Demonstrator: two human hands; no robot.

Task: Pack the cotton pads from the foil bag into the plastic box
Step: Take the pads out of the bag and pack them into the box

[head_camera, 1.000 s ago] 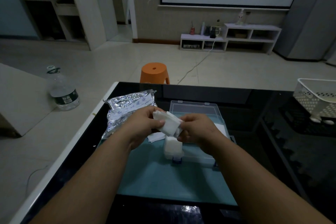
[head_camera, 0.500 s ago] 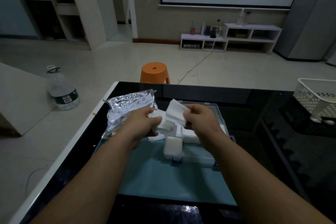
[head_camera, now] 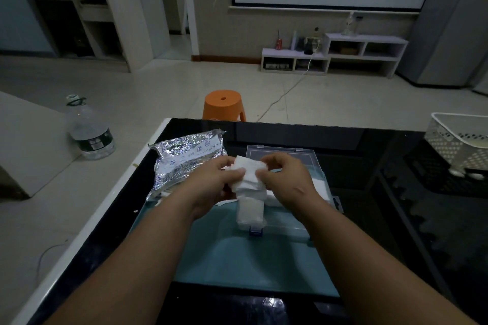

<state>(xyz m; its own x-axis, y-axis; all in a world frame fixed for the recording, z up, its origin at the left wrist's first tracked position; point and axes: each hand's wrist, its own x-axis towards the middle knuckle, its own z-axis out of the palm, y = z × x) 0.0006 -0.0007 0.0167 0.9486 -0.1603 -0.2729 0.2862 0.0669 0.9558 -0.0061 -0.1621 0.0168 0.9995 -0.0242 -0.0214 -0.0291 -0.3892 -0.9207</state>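
**A:** What do the hands have?

**B:** Both grasp one small bundle of cotton pads [head_camera: 249, 178]. The left hand [head_camera: 211, 185] pinches its left edge between the thumb and curled fingers. The right hand [head_camera: 287, 179] pinches the right edge the same way. The bundle is held up over the near-left part of the plastic box [head_camera: 287, 233].

**A:** Any other pads?

**B:** A white stack [head_camera: 250, 211] stands in the box's near-left corner, right under the held bundle and just behind a blue latch [head_camera: 255, 230]. More white shows in the box past the right wrist, partly hidden by that hand. A loose white piece [head_camera: 226, 202] lies below the left hand.

**A:** And the bag?

**B:** The foil bag [head_camera: 184, 158] lies crumpled to the left of the box, its near end hidden behind the left wrist. I cannot tell what is inside it.

**A:** Around them?

**B:** The open box sits on a teal mat [head_camera: 237, 258] on the black desk [head_camera: 369, 219], with its clear lid [head_camera: 280, 150] at the far side. A white basket [head_camera: 459, 142] stands at the desk's right edge. An orange stool [head_camera: 224, 104] is beyond the far edge, and a water bottle [head_camera: 88, 129] stands on the floor to the left
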